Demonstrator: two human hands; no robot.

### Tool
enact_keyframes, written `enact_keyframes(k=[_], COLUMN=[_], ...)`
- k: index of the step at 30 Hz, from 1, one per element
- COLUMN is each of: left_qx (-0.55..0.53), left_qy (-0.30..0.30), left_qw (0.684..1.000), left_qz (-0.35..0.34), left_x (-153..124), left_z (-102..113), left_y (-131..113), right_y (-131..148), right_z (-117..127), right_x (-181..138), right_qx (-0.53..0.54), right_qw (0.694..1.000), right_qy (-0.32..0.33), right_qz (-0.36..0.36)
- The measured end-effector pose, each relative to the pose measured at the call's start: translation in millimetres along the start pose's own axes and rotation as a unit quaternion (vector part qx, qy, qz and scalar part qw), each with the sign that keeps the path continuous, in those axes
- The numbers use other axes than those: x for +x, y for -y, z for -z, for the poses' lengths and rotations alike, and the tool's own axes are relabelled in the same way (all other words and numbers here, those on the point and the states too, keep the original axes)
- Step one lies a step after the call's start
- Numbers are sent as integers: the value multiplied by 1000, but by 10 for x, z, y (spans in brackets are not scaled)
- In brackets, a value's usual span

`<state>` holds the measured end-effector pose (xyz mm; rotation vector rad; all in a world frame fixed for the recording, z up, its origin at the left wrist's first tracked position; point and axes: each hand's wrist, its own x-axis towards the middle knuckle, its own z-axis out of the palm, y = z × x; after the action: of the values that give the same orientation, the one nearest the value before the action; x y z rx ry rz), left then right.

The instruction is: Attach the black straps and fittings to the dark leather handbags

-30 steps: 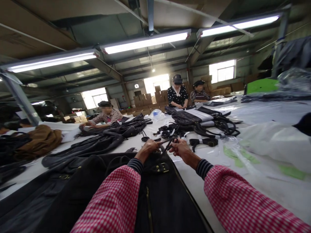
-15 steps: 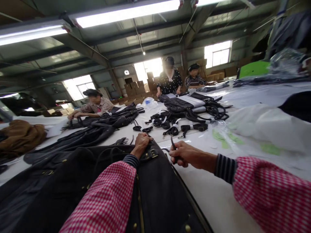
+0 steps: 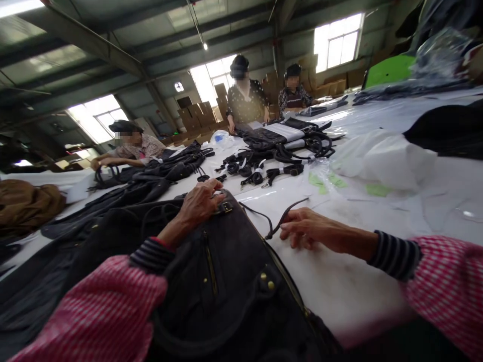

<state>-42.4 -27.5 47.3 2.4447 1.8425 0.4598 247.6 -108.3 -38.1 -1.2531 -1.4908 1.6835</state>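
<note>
One thin strap [image 3: 281,220] curls by a matte, gold-zipped black bag [image 3: 241,256].

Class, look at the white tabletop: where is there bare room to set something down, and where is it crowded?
Bare: the tabletop between the nearest black bag, right hand and right checked sleeve. Crowded: farther back, around coiled straps and stacked bags; left, more dark bags.
</note>
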Motion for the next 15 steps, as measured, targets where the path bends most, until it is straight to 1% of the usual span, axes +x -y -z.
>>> enact_keyframes(k=[1, 3, 4, 5, 6, 7, 8, 9, 10, 11, 13, 15], left_qx=[13, 26, 29, 37, 43, 47, 66, 90, 111, 133, 166, 189], left_qy=[11, 42, 59, 70, 33, -42, -81, -102, -129, -143, -174, -198], left_qw=[997, 978, 969, 963, 960, 952, 946, 947, 945, 945, 940, 934], left_qz=[-73, -202, -239, -258, -276, -299, -305, -291, -279, -263, -240, -231], left_x=[-280, -921, -1258, -1587, -1893, -2160, -2381, -2549, -2667, -2739, -2785, -2761], left_z=[62, 116, 101, 58, -12, -106, -216, -333, -450, -558, -734, -842], left_y=[-163, -492, -644, -780, -897, -994, -1072, -1135, -1186, -1229, -1297, -1341], right_y=[-17, -34, -37, -41, -49, -64, -87, -116, -149, -184, -251, -322], right_z=[36, 55, 32, -12, -73, -143, -215, -282, -337, -378, -417, -418], right_x=[-119, -400, -554, -711, -862, -999, -1115, -1204, -1265, -1298, -1299, -1240], right_qx=[-23, -67, -95, -127, -162, -200, -235, -264, -283, -290, -266, -227], right_qw=[1000, 996, 993, 988, 980, 971, 960, 950, 943, 940, 951, 964], right_qy=[13, 48, 61, 74, 86, 92, 93, 84, 73, 64, 58, 64], right_qz=[0, 18, 32, 50, 73, 98, 121, 142, 160, 168, 146, 122])
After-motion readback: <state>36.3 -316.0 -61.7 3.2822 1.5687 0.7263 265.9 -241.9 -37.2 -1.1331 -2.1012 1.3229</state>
